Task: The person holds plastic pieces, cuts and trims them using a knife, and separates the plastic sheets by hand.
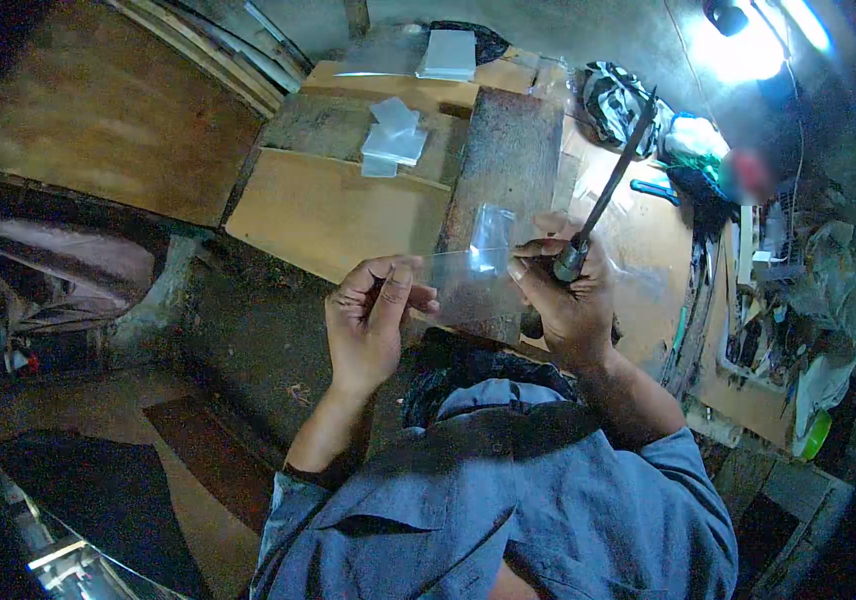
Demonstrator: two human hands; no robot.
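My left hand (pixel 378 305) pinches the left edge of a thin, clear plastic sheet (pixel 455 285) between thumb and fingers. At the sheet's right edge, my right hand (pixel 570 290) has its thumb and forefinger closed, and it also holds a long, dark pointed tool (pixel 616 180) with a round metal end low in the palm. The tool slants up to the right. Beneath and beyond the sheet lies a dark wooden board (pixel 508 150), with a shiny clear piece (pixel 493 235) on it.
A small pile of pale sheets (pixel 395 146) lies on the brown tabletop (pixel 348 215), and a taller stack (pixel 447 54) stands at the back. To the right are a blue cutter (pixel 655 190), plastic bags (pixel 613 100) and a bright lamp (pixel 738 50).
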